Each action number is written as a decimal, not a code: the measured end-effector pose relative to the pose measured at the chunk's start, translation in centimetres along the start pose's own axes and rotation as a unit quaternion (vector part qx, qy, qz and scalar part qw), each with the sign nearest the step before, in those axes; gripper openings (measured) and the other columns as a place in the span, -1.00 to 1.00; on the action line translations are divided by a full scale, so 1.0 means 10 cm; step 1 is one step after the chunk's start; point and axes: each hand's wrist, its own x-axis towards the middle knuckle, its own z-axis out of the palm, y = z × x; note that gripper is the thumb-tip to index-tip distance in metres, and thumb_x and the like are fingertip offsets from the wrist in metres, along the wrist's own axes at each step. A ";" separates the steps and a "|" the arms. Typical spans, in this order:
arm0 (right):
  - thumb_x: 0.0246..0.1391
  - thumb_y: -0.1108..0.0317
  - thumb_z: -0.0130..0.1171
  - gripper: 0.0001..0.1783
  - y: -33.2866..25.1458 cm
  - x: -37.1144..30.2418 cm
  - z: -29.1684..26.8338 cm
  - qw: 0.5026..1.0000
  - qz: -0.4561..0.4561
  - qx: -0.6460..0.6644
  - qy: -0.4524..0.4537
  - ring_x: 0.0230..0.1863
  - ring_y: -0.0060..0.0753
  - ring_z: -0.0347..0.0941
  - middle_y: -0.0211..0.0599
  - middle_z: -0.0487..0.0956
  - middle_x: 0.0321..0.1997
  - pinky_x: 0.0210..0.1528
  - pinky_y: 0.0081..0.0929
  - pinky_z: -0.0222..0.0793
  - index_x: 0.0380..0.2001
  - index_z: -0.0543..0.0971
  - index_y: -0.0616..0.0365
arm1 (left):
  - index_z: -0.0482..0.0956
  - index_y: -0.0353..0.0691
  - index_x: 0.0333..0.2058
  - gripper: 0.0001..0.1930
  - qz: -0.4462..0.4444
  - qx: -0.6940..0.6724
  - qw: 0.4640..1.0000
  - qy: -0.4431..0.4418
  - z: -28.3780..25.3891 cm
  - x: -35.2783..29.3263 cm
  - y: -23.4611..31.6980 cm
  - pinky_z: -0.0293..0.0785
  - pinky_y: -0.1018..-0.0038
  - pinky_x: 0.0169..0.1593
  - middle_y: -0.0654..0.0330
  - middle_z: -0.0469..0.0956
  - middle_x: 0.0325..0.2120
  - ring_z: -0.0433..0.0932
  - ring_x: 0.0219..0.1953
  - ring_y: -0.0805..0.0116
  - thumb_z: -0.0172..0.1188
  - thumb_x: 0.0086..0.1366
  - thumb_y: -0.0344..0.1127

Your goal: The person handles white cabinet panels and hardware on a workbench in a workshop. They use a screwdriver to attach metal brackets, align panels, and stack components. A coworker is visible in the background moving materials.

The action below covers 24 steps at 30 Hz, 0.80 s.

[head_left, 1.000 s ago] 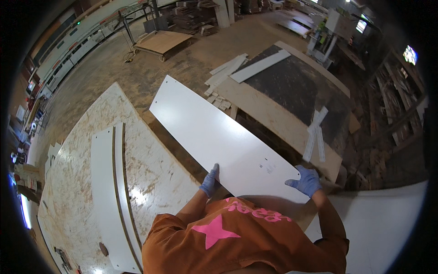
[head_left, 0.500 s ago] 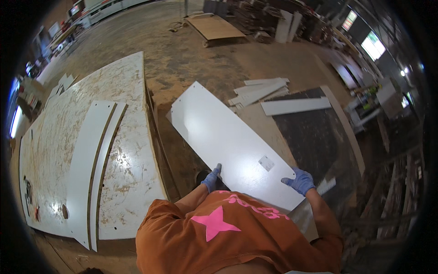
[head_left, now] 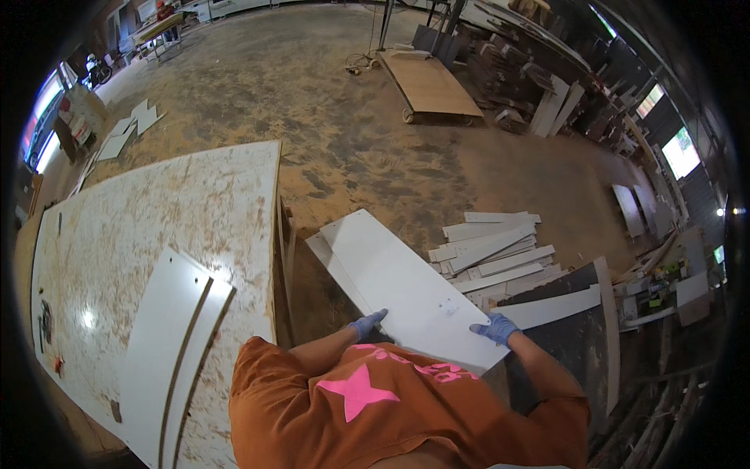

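I hold a long white panel (head_left: 406, 289) at its near end, its far end pointing away to the left. It has small holes near its corners and a small pale label. My left hand (head_left: 367, 324), in a blue glove, grips the left edge with the thumb on top. Blue-gloved too, my right hand (head_left: 494, 329) grips the right edge near the corner, fingers partly hidden. Another white panel (head_left: 334, 256) shows under the left edge; whether the two touch I cannot tell.
On the left, a large scuffed white table (head_left: 226, 191) bears two long white boards (head_left: 168, 328). White strips (head_left: 492, 242) lie piled to the right, beside a dark board (head_left: 566, 344). A low wooden platform trolley (head_left: 430, 84) stands farther off. Far left, a person (head_left: 166, 16) is by a bench.
My view has tilted up, showing more floor and the whole strip pile. The white panel appears lower in view and lies flatter. Both hands keep their grip on it.
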 end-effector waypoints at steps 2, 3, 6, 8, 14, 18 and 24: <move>-0.15 -0.31 0.21 -0.24 -0.19 0.40 -0.36 0.999 -0.008 0.036 -0.024 -0.43 -0.29 0.55 -0.12 0.60 -0.33 -0.48 -0.39 0.47 -0.07 0.55 0.11 | 0.51 -0.29 -0.36 -0.28 -0.049 0.053 0.997 -0.023 -0.22 0.42 0.43 0.45 0.36 -0.34 0.04 0.52 -0.42 0.45 -0.50 0.24 0.23 -0.04 0.40; -0.12 -0.28 0.21 -0.26 -0.35 0.53 -0.54 0.999 -0.029 0.028 -0.004 -0.50 -0.34 0.52 -0.17 0.59 -0.39 -0.53 -0.41 0.45 -0.09 0.56 0.15 | 0.52 -0.31 -0.33 -0.28 -0.029 0.051 0.998 -0.019 -0.19 0.47 0.67 0.47 0.36 -0.34 0.03 0.53 -0.41 0.46 -0.49 0.24 0.23 -0.03 0.38; -0.08 -0.25 0.19 -0.30 -0.25 1.34 -0.92 0.998 0.012 0.061 -0.031 -0.53 -0.31 0.49 -0.20 0.59 -0.45 -0.49 -0.40 0.43 -0.18 0.59 0.23 | 0.45 -0.38 0.01 -0.20 0.076 0.072 0.993 -0.063 0.35 0.17 1.75 0.24 0.29 0.16 -0.01 0.42 0.03 0.38 0.04 0.22 0.14 0.12 0.31; -0.08 -0.27 0.19 -0.29 -0.45 1.87 -1.37 0.997 -0.001 0.064 -0.042 -0.50 -0.29 0.50 -0.18 0.59 -0.44 -0.49 -0.40 0.41 -0.18 0.59 0.23 | 0.47 -0.36 -0.01 -0.30 0.186 0.114 0.976 0.008 0.17 0.86 2.20 0.42 0.31 0.05 0.05 0.53 -0.07 0.51 -0.09 0.14 0.22 0.12 0.19; -0.09 -0.34 0.16 -0.19 -0.63 3.49 -2.89 0.998 -0.013 0.054 -0.040 -0.41 -0.25 0.46 -0.14 0.59 -0.37 -0.30 -0.34 0.38 -0.08 0.57 0.22 | 0.48 -0.22 0.01 -0.45 0.147 -0.025 0.989 0.001 0.42 2.13 4.05 0.38 0.27 0.07 0.14 0.57 -0.11 0.51 -0.10 0.22 0.25 0.15 0.02; -0.05 -0.39 0.06 -0.18 -0.73 4.27 -3.89 0.997 -0.013 0.002 -0.073 -0.39 -0.26 0.45 -0.17 0.59 -0.37 -0.26 -0.32 0.35 -0.11 0.59 0.23 | 0.47 -0.26 -0.02 -0.47 0.075 -0.149 0.985 -0.042 0.84 2.51 5.25 0.44 0.22 0.03 0.08 0.55 -0.09 0.52 -0.10 0.14 0.30 0.12 -0.04; 0.02 -0.37 -0.02 -0.16 -1.10 5.41 -5.14 0.989 -0.059 0.133 -0.029 -0.38 -0.33 0.43 -0.21 0.59 -0.31 -0.22 -0.33 0.35 -0.10 0.55 0.30 | 0.53 -0.22 -0.17 -0.60 0.084 -0.101 0.991 0.003 1.23 3.25 7.47 0.52 0.32 -0.08 0.10 0.61 -0.26 0.60 -0.25 0.22 0.23 0.16 -0.04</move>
